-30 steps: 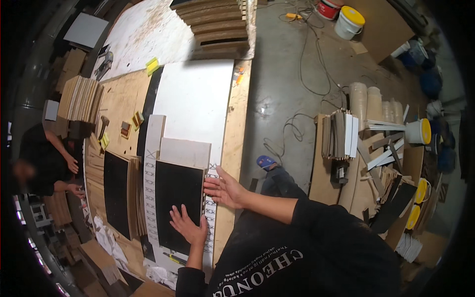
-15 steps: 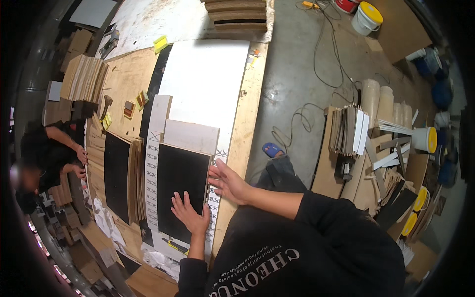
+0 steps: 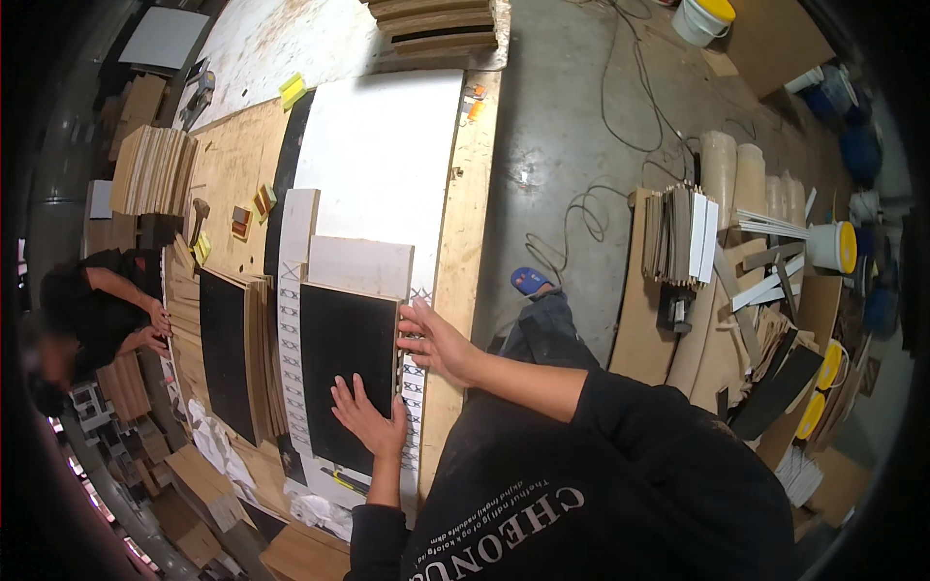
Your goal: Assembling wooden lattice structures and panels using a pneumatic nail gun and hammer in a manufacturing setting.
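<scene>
A black rectangular panel [image 3: 349, 334] lies flat on the workbench in front of me. My left hand [image 3: 370, 421] rests on its lower right part, fingers spread and flat. My right hand [image 3: 434, 341] is open, its fingertips at the panel's right edge. A pale wooden block [image 3: 360, 265] lies against the panel's far end, and an upright pale strip [image 3: 299, 228] runs beside that block. White strips marked with crosses [image 3: 291, 363] show along both sides of the panel. A yellow and black cutter knife [image 3: 344, 481] lies by its near end, partly hidden by my left forearm.
A stack of black-topped boards [image 3: 228, 353] stands left of the panel. Beyond lie a white sheet [image 3: 383, 145], a hammer [image 3: 200, 218] and more stacked boards [image 3: 441, 24]. Another person's hands [image 3: 155, 324] touch the bench's left side. Cables [image 3: 630, 126] cross the floor at right.
The whole view has shifted slightly. My right hand has come closer against the panel's right edge; my left hand stays flat on the panel.
</scene>
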Motion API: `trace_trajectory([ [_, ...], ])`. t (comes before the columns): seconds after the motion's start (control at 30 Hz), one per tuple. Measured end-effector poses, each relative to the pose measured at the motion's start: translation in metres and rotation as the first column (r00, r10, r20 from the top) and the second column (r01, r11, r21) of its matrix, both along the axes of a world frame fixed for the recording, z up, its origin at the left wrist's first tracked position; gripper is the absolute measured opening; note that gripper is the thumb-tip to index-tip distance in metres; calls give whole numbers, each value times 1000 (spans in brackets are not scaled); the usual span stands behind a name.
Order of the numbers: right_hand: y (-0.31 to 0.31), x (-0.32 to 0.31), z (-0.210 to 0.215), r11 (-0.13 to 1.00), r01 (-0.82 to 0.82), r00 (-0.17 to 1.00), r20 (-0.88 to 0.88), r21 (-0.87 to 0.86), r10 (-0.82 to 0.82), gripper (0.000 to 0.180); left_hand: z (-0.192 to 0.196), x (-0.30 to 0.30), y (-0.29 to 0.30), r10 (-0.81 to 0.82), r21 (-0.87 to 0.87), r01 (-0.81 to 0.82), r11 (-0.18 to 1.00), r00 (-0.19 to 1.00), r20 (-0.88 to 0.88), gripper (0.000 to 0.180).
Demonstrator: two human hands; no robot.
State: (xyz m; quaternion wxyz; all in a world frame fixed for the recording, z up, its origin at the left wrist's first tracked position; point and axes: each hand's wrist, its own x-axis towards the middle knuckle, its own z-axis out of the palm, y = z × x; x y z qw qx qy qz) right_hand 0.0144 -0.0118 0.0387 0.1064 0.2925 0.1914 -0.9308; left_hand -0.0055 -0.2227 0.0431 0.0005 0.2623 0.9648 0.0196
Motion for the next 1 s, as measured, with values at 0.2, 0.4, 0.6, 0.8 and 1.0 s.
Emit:
trace_trajectory([
  [0.2,15,-4,-10,989,-149,981,-126,8,149,89,1,-1,5,-16,6,16,1000,1000,-7,73],
  [0.4,46,-11,2,498,-60,960,-86,865,266,53,-2,0,2,-2,-11,2,1000,1000,10,74],
  [0.6,80,-63,-15,-267,488,534,-42,831,844,38,1,0,5,35,1,-35,999,999,34,73],
  [0.8,97,-121,-10,-2,829,16,-20,559,1000,40,3,-2,10,112,41,-111,993,994,-16,73],
  [1.0,81,-142,-18,167,666,-202,-40,727,979,43,5,12,-4,203,63,-199,978,977,-70,76],
])
